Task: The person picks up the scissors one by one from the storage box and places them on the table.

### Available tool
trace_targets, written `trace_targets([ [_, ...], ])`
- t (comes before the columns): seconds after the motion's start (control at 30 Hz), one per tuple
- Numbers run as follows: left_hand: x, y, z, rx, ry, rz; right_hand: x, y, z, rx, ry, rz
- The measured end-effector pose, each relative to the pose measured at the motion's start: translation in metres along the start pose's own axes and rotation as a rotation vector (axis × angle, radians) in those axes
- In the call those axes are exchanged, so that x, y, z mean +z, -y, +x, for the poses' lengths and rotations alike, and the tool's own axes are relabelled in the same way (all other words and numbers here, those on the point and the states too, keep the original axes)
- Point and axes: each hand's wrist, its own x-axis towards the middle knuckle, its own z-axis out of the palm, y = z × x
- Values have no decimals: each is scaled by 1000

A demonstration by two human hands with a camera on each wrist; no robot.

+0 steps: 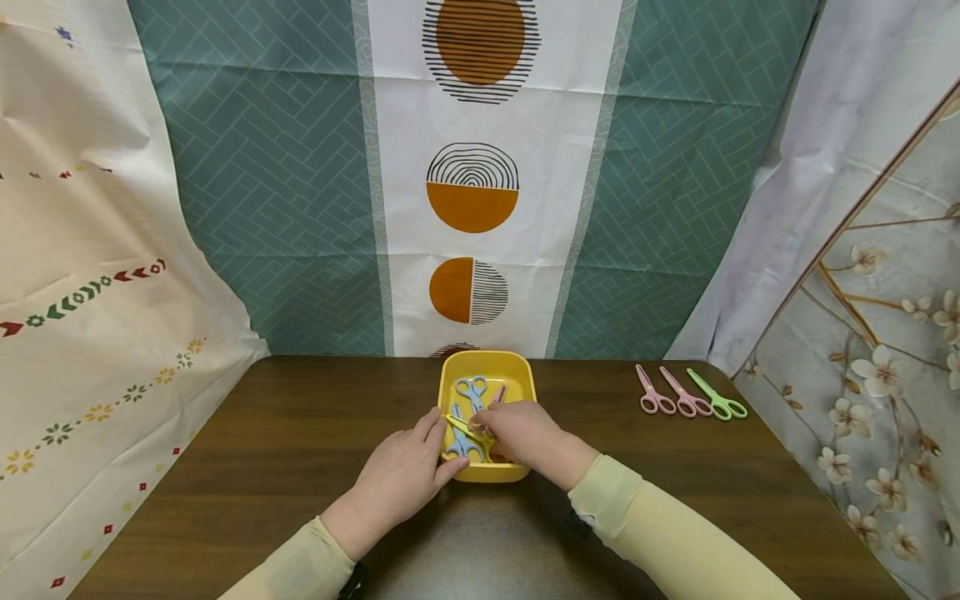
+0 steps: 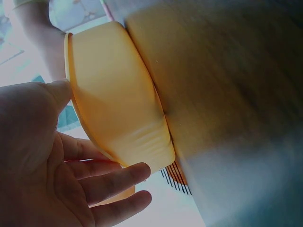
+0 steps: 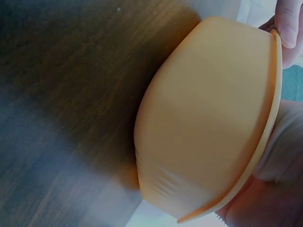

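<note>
A yellow plastic basket (image 1: 491,473) stands at the middle of the table and contains several scissors. My left hand (image 1: 401,467) lies against its near left corner, the thumb at the front rim and the fingers stretched along the left side. Inside the basket, my right hand (image 1: 525,429) reaches down from the right, its fingertips right at a pair of yellow scissors (image 1: 459,423); I cannot tell whether they pinch it. Blue scissors (image 1: 471,386) lie toward the back, more blue scissors (image 1: 454,450) at the front left. Pink scissors (image 1: 500,392) show partly beyond the right hand.
At the right back of the dark wooden table (image 1: 337,400) lie two pink scissors (image 1: 649,393) (image 1: 684,395) and one green pair (image 1: 714,395), side by side. A patterned curtain (image 1: 300,208) hangs right behind the table's far edge.
</note>
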Motion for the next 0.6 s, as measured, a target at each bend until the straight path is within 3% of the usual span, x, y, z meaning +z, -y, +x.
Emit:
trace_targets([
  [0.6,0,-1,0,-13,2,0,3,-1,-3,-27,-70,-13],
])
